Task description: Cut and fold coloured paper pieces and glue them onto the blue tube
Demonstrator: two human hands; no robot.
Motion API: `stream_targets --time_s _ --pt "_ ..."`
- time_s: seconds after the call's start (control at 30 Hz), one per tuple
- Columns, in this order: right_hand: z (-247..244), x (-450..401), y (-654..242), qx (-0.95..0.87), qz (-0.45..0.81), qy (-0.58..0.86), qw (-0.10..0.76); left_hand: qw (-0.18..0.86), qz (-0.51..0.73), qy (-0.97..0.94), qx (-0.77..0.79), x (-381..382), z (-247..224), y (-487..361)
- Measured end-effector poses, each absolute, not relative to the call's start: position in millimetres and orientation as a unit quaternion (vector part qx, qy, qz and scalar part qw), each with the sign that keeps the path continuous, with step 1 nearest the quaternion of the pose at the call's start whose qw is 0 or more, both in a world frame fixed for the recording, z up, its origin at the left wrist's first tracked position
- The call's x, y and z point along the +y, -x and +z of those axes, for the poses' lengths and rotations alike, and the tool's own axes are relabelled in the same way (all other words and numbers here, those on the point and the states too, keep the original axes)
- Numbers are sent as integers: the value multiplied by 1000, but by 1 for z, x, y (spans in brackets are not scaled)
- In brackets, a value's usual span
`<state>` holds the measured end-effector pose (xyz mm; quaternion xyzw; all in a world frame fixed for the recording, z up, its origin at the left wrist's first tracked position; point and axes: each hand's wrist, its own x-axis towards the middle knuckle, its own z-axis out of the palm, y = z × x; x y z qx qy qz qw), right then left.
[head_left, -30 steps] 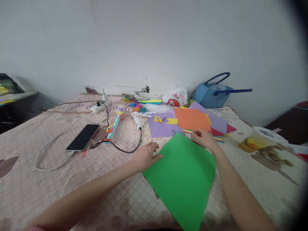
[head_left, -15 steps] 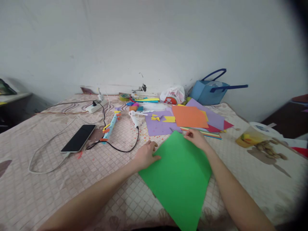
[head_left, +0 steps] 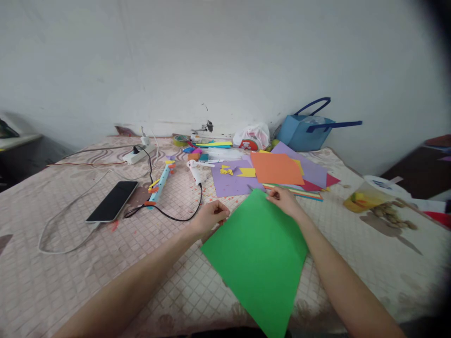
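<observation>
A large green sheet of paper [head_left: 259, 258] lies cornerwise in front of me, one corner pointing away and another hanging over the near table edge. My right hand [head_left: 284, 201] pinches its upper right edge close to the far corner. At the upper left edge my left hand [head_left: 211, 218] is closed, thumb and fingers together on the paper's border, which looks slightly raised over a shadow. A thin grey pointed thing [head_left: 250, 187] peeks out past the far corner; the rest of it is hidden. Just beyond lies a purple sheet [head_left: 229, 185] with yellow paper scraps [head_left: 227, 171].
An orange sheet [head_left: 276, 169] tops more coloured paper. Left of centre are a white glue gun [head_left: 195, 172], a light blue strip with coloured pieces [head_left: 160, 185] and a cabled phone [head_left: 113, 202]. A blue bag [head_left: 303, 132] stands behind; a yellow cup [head_left: 361, 201] is at right.
My left hand has shifted slightly left and up, its thumb moving from on top of the green sheet to the edge. The right hand keeps its pinch. The view has shifted slightly.
</observation>
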<state>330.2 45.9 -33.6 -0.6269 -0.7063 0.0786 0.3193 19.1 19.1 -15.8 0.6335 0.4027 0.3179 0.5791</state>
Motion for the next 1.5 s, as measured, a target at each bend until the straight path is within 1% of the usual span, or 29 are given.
stream_targets --time_s 0.13,0.3,0.43,0.53,0.63,0.77,0.83,0.93,1.07,1.17,1.3,1.4,1.5 --pt "-23 40 -323 -700 104 618 344 569 330 -631 411 20 -17 -17" --pt "-9 27 -305 -709 179 578 362 546 346 -642 412 24 -26 -17" --pt "-5 25 -296 -701 220 565 374 580 312 -650 379 21 -30 -19" --pt "-4 26 -304 -691 208 586 368 607 264 -661 354 19 -25 -16" --pt "-2 25 -323 -676 174 627 346 585 250 -685 356 23 -15 -7" --pt "-8 21 -344 -685 145 667 255 535 222 -730 362 36 -3 8" --pt "-12 20 -347 -695 140 673 212 502 216 -746 381 40 -1 12" --pt "-15 19 -346 -707 122 676 169 462 216 -758 406 44 -2 15" --pt "-13 16 -341 -721 98 674 129 451 214 -764 409 45 -1 16" --pt "-11 15 -336 -722 84 678 113 451 212 -775 389 45 4 18" --pt "-11 15 -330 -713 63 690 108 478 207 -771 367 45 8 20" --pt "-10 16 -331 -698 52 705 116 502 213 -757 359 45 9 21" --pt "-6 19 -342 -662 31 736 141 530 218 -740 353 46 8 20"
